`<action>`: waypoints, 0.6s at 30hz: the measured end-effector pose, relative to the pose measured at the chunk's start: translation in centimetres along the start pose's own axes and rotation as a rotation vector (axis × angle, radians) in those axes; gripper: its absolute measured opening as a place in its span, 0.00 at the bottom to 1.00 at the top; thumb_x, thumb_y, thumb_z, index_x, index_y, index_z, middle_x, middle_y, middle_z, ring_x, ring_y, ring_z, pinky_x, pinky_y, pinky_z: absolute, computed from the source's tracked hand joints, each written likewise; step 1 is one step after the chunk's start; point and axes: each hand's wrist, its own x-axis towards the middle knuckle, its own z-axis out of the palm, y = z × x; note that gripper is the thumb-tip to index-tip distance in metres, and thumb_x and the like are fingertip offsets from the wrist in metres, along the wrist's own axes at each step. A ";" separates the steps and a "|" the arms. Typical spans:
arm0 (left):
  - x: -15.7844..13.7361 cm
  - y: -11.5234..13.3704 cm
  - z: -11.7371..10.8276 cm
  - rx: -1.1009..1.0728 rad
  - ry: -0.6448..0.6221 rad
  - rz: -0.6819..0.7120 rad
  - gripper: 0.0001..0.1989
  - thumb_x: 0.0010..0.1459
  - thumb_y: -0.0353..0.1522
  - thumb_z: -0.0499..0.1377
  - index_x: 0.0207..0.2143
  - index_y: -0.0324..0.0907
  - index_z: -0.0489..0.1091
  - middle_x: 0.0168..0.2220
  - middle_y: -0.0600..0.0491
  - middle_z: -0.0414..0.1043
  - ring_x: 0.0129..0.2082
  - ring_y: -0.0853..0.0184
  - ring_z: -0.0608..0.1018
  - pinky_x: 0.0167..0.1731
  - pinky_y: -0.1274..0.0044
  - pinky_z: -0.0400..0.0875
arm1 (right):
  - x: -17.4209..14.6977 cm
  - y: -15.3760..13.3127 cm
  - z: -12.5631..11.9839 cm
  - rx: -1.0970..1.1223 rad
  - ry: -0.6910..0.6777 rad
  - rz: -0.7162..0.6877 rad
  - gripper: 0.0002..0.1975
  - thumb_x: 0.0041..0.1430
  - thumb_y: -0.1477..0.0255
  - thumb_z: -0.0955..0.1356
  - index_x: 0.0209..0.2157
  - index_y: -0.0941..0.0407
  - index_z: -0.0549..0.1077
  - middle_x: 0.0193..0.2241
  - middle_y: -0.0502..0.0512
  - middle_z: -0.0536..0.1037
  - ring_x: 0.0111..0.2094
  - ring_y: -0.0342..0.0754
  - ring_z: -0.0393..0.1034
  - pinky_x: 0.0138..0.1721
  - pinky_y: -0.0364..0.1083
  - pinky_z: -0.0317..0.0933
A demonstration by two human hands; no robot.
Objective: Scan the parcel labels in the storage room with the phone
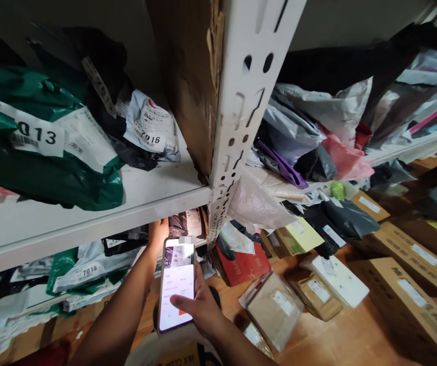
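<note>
My right hand [201, 305] is closed around a smartphone [168, 310], its thumb lying over the lit screen. Along the top of the screen runs a camera picture of a label, with a white panel below it. Under the edge of the shelf, my left hand [158, 231] reaches to the left side of a dark parcel bag [177, 223] with a white label [194, 223]. The fingers of that hand are mostly hidden, so its grip on the bag cannot be made out. A bright light falls on the hand and bag.
A white slotted post [237, 101] rises beside a cardboard sheet [187, 76]. The upper shelf [145, 183] bears a green parcel bag [50, 173] and a white parcel marked 7016 [151, 127]. Below lies a bag marked 7018 [92, 267]. Boxes, including a red one [244, 264], cover the floor at right.
</note>
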 end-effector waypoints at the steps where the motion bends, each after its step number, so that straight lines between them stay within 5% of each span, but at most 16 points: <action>1: 0.0 0.0 0.1 -0.020 0.005 -0.026 0.18 0.62 0.37 0.44 0.40 0.38 0.70 0.40 0.43 0.75 0.41 0.59 0.76 0.45 0.66 0.70 | 0.0 0.0 0.0 -0.010 0.000 -0.009 0.32 0.37 0.73 0.76 0.44 0.51 0.62 0.39 0.51 0.76 0.38 0.47 0.69 0.39 0.46 0.61; 7: 0.0 0.2 0.2 -0.122 0.031 -0.099 0.20 0.60 0.40 0.45 0.41 0.38 0.70 0.44 0.39 0.74 0.47 0.52 0.74 0.50 0.65 0.66 | -0.3 -0.2 -0.3 0.053 -0.065 0.000 0.36 0.35 0.73 0.78 0.46 0.51 0.60 0.38 0.49 0.75 0.38 0.45 0.69 0.39 0.44 0.60; 18: 0.2 -0.1 0.4 -0.190 0.056 -0.053 0.20 0.56 0.43 0.45 0.36 0.39 0.70 0.41 0.37 0.75 0.49 0.50 0.73 0.54 0.62 0.62 | -0.2 -0.8 -0.6 0.109 0.082 0.041 0.35 0.34 0.79 0.69 0.48 0.50 0.59 0.38 0.49 0.77 0.36 0.49 0.71 0.38 0.47 0.60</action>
